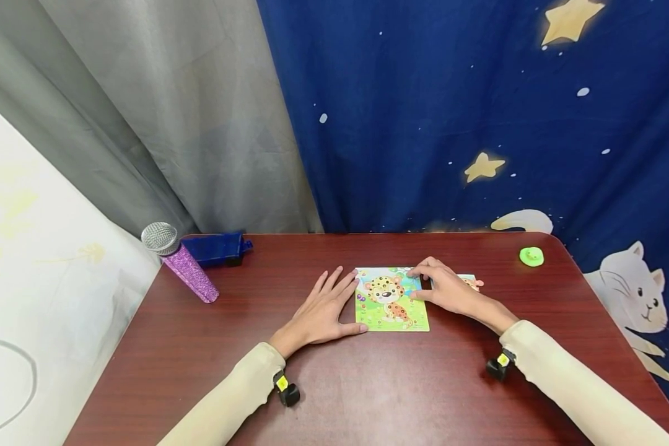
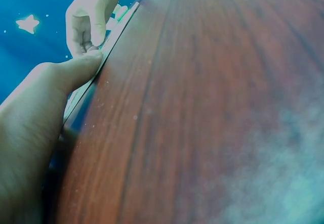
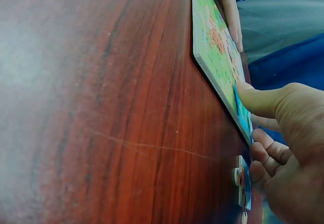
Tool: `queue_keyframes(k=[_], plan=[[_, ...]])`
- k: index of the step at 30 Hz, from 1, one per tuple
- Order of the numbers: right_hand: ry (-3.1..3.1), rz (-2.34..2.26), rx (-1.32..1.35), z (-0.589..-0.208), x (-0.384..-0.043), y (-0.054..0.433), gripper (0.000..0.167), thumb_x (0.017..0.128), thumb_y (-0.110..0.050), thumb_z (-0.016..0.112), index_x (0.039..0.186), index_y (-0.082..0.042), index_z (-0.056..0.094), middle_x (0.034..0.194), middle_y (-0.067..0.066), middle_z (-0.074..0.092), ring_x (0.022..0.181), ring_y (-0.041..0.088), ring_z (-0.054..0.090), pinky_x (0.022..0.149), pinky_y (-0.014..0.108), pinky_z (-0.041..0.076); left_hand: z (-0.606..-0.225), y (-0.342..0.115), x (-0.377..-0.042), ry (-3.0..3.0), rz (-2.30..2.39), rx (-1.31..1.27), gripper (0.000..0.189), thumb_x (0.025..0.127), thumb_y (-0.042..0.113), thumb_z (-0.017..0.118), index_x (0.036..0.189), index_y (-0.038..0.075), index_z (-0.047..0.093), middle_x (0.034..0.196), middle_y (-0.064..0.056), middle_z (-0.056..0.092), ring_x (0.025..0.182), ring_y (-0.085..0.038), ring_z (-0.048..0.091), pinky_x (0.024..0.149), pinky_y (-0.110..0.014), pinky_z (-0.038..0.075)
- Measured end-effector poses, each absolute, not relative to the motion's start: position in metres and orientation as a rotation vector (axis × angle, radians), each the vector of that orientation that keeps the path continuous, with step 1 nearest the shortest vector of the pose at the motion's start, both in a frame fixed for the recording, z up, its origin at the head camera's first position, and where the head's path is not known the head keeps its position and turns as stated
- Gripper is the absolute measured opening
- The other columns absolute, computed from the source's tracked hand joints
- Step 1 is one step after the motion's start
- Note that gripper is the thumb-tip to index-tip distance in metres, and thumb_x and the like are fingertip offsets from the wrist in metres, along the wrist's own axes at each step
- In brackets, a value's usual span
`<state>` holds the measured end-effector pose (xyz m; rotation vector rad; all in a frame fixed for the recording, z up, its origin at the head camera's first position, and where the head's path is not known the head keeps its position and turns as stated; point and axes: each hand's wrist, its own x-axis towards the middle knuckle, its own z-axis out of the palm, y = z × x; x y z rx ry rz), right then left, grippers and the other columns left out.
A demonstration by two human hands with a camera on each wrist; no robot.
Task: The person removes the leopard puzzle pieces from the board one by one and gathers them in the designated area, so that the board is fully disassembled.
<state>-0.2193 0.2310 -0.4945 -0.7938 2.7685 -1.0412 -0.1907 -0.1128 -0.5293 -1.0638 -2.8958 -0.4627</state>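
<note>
A square jigsaw puzzle (image 1: 393, 316) with a spotted leopard cub on green grass lies flat on the table. My left hand (image 1: 326, 313) is spread at its left side, fingertips at the upper left edge and thumb at the lower left corner. At the puzzle's upper right, my right hand (image 1: 448, 290) has thumb and fingers curled around a blue puzzle piece (image 3: 236, 96), whose edge stands slightly raised under the thumb in the right wrist view. Part of that piece is hidden by the fingers. Just right of the puzzle, partly behind the right hand, lies a loose puzzle piece (image 1: 471, 282).
A purple glittery microphone (image 1: 192, 272) leans at the table's left side, near a dark blue object (image 1: 214, 249). A small green toy (image 1: 531, 256) sits at the back right. Grey and blue curtains (image 1: 368, 124) hang behind the reddish-brown table (image 1: 357, 390).
</note>
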Motion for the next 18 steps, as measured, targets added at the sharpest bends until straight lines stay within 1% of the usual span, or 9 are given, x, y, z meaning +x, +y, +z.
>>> queue_keyframes(k=[4, 9, 18], plan=[[2.762, -0.989, -0.781, -0.4919, -0.2199, 0.2298, 0.046, 0.096, -0.022, 0.089, 0.136, -0.003, 0.076, 0.121, 0.009, 0.063, 0.104, 0.023, 0.054, 0.088, 0.04, 0.049, -0.5302, -0.1129, -0.191, -2.885, -0.47, -1.068, 0.107, 0.097, 0.079, 0.063, 0.172, 0.008, 0.037, 0.183, -0.005, 0.025, 0.17, -0.037, 0.013, 0.136, -0.059, 0.006], [2.752, -0.927, -0.762, -0.4892, -0.2212, 0.2289, 0.05, 0.097, -0.024, 0.088, 0.139, -0.003, 0.073, 0.126, 0.011, 0.061, 0.112, 0.026, 0.054, 0.096, 0.047, 0.049, -0.5301, -0.1129, -0.1911, -2.884, -0.471, -1.074, 0.107, 0.097, 0.079, 0.063, 0.173, 0.008, 0.036, 0.183, -0.005, 0.025, 0.17, -0.036, 0.012, 0.136, -0.059, 0.006], [2.745, -0.884, -0.715, -0.4854, -0.2252, 0.2243, 0.054, 0.095, -0.022, 0.09, 0.142, -0.002, 0.072, 0.127, 0.012, 0.059, 0.117, 0.029, 0.052, 0.099, 0.05, 0.049, -0.5298, -0.1134, -0.1916, -2.893, -0.445, -1.073, 0.108, 0.097, 0.08, 0.062, 0.173, 0.008, 0.035, 0.183, -0.004, 0.023, 0.171, -0.035, 0.011, 0.136, -0.058, 0.006]])
